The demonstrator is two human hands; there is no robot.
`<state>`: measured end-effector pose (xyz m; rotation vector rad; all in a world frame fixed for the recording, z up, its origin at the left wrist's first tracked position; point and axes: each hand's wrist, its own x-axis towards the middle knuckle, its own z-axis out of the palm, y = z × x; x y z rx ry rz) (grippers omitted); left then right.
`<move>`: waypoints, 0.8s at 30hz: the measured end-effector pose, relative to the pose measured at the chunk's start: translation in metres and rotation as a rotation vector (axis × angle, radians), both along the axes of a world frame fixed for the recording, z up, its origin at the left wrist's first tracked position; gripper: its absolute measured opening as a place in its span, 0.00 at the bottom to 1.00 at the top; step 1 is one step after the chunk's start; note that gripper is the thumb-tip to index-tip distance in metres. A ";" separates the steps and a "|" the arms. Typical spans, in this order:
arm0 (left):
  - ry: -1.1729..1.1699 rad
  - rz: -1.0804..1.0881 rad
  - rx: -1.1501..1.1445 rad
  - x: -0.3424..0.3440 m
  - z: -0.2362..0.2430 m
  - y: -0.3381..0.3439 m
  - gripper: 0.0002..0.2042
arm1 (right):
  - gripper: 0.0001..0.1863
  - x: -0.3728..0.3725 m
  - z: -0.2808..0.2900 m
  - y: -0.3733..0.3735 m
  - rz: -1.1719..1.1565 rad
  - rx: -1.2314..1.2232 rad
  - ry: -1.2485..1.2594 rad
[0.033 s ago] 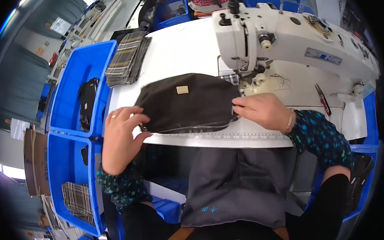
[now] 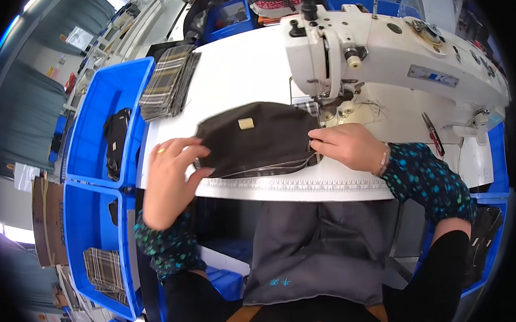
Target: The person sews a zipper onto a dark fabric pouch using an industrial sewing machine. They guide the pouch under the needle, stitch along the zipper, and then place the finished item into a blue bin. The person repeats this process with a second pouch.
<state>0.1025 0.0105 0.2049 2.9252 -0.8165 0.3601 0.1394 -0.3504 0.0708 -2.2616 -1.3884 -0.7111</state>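
Note:
A dark brown zip pouch (image 2: 257, 138) with a small tan label (image 2: 245, 124) and a metal zipper lies on the white table (image 2: 235, 57), beside a printed ruler strip (image 2: 294, 186). My left hand (image 2: 174, 177) is at the pouch's left end, thumb and index finger apart and curved. My right hand (image 2: 350, 147) pinches the pouch's right end at the zipper. Just behind the pouch stands the white sewing machine (image 2: 381, 61), with a small checked piece (image 2: 306, 107) under its needle area, partly hidden.
Plaid fabric pieces are stacked (image 2: 166, 81) at the back left. Blue bins (image 2: 81, 135) holding fabric and dark pieces stand left, others (image 2: 480, 277) lower right. Red-handled snips (image 2: 433, 134) lie right of the machine. A grey cloth (image 2: 309, 246) covers my lap.
My left thumb and fingers have loosened from the pouch's left end and shifted slightly rightward. The pouch's left end has drawn in a little to the right; my right hand still pinches the other end.

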 end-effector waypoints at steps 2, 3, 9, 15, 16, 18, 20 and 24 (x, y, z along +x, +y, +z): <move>-0.014 -0.071 -0.119 0.038 -0.026 -0.033 0.11 | 0.13 0.016 -0.020 0.001 0.021 0.036 -0.016; -0.017 -0.076 -0.141 0.055 -0.038 -0.050 0.11 | 0.13 0.018 -0.027 0.000 -0.005 -0.011 0.008; -0.071 -0.171 -0.001 0.117 -0.090 -0.129 0.24 | 0.10 -0.004 -0.037 0.003 -0.042 -0.016 0.031; 0.453 -0.271 0.021 0.142 -0.093 -0.128 0.30 | 0.10 -0.009 -0.027 0.005 -0.024 -0.037 0.058; 0.503 -0.302 -0.024 0.146 -0.092 -0.126 0.27 | 0.10 -0.009 -0.026 0.006 -0.022 -0.049 0.064; 0.637 -0.317 -0.164 0.149 -0.093 -0.127 0.23 | 0.09 -0.010 -0.025 0.007 -0.029 -0.036 0.053; 0.730 -0.240 -0.373 0.145 -0.101 -0.133 0.17 | 0.09 -0.009 -0.025 0.009 -0.036 -0.034 0.043; 0.412 -0.162 -0.290 0.132 -0.123 -0.143 0.17 | 0.10 -0.011 -0.023 0.009 -0.050 -0.065 0.023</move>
